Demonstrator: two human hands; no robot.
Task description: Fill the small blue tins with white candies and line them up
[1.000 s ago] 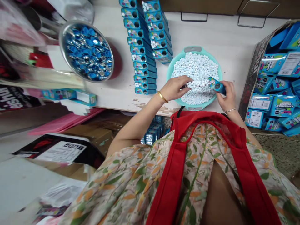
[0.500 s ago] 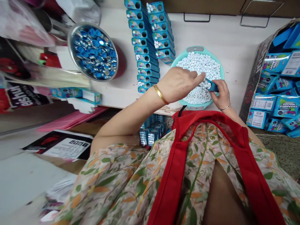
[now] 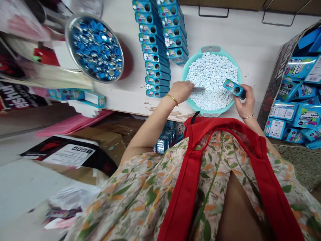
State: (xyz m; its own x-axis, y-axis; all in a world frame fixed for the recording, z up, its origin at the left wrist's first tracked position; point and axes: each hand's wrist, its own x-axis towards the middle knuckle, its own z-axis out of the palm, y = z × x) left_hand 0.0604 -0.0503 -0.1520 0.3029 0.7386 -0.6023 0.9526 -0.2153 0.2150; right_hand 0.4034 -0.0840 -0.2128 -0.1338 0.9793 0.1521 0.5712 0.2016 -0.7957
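A turquoise basin (image 3: 186, 68) on the white table holds a heap of small white candies (image 3: 208, 72). At its left rim my left hand (image 3: 181, 92), with a gold bangle at the wrist, is closed on a small grey metal scoop (image 3: 199, 89), blurred by motion and reaching over the candies. Over the basin's right rim my right hand (image 3: 246, 102) grips a small blue candy box (image 3: 233, 87) tilted, its round dark hole facing up. Two rows of like blue boxes (image 3: 156, 65) stand left of the basin, some with white candies on top.
At the left stands a steel bowl (image 3: 70, 57) full of blue and silver caps (image 3: 97, 50). A carton (image 3: 272, 77) of blue packs (image 3: 307, 113) is at the right. Wire handles (image 3: 213, 16) lie along the back. More blue packs (image 3: 165, 138) sit below the table edge.
My left hand has drawn back left from the box, with the scoop now over the candies. My right hand has shifted right with the box, turning its holed face into view.
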